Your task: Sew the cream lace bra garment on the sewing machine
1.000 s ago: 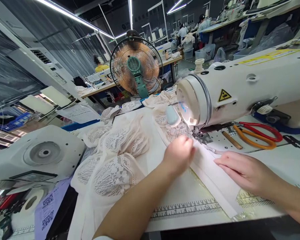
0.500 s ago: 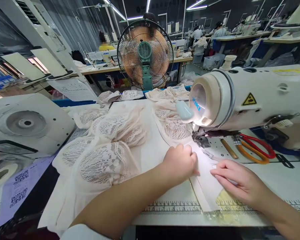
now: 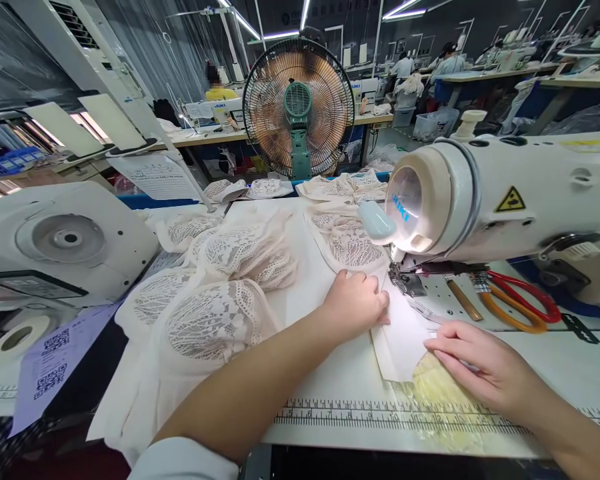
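Cream lace fabric (image 3: 355, 245) lies beside the needle area of the white sewing machine (image 3: 430, 193), its plain part running toward me. My left hand (image 3: 357, 300) presses on this fabric just left of the presser foot (image 3: 403, 277), fingers curled and closed on its edge. Farther right, my right hand (image 3: 473, 357) pinches the right edge of the plain white fabric (image 3: 403, 333) between thumb and fingers. Under and beside that fabric is a yellow patch (image 3: 440, 383) below clear film. A pile of lace cups (image 3: 210, 320) rests left of my left arm.
Orange-handled scissors (image 3: 515, 310) and red-handled ones (image 3: 530, 293) lie right of the needle area, near a black blade (image 3: 580, 328). A ruler strip (image 3: 350, 415) runs along the front edge. Another machine (image 3: 65, 240) stands left; a large fan (image 3: 299, 107) is behind.
My left hand has moved slightly up and left, and the plain fabric's near end has slid away from the ruler, uncovering more of the yellow patch. The whole view has shifted slightly.
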`<state>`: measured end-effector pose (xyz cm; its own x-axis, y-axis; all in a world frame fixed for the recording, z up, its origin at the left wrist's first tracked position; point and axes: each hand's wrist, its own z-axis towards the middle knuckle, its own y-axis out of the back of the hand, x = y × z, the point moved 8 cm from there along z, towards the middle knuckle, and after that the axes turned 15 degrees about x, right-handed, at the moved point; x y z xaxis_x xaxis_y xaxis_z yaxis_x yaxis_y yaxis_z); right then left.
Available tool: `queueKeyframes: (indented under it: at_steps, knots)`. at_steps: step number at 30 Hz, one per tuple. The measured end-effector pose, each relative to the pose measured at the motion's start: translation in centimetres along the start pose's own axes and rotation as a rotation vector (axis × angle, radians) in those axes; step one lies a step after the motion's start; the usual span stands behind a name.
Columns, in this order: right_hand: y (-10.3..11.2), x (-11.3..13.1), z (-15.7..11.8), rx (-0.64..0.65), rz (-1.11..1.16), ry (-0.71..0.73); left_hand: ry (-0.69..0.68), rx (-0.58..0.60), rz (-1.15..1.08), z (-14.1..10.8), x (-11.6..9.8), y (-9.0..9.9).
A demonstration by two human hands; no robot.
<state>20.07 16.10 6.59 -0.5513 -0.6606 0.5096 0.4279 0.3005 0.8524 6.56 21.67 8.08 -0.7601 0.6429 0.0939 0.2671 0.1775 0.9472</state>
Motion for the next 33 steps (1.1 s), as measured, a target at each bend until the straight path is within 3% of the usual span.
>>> queueKeyframes:
  at_steps: [3,7,12,21,28,33]
  knots:
    - [-0.3,-0.3,0.1,0.006,0.066,0.009,-0.025,-0.073,0.046,-0.3,-0.4,0.5]
    - [-0.4,-0.4,0.2,-0.004,0.053,0.004,-0.229,-0.183,0.104,-1.0,-3.1,0.6]
    - [-0.4,-0.4,0.3,-0.028,0.012,0.002,-0.420,-0.176,0.083,-1.8,-5.6,0.0]
    - [-0.4,0.0,0.6,-0.028,-0.110,0.025,-0.400,-0.257,0.065,-2.3,-5.4,-0.1]
    - [-0.6,-0.4,1.2,-0.011,-0.281,-0.055,-0.366,-0.272,0.079,-1.8,-4.6,-0.1]
    - [-0.7,-0.6,2.3,0.069,-0.366,-0.133,-0.386,-0.311,0.094,-1.1,-4.0,-0.3]
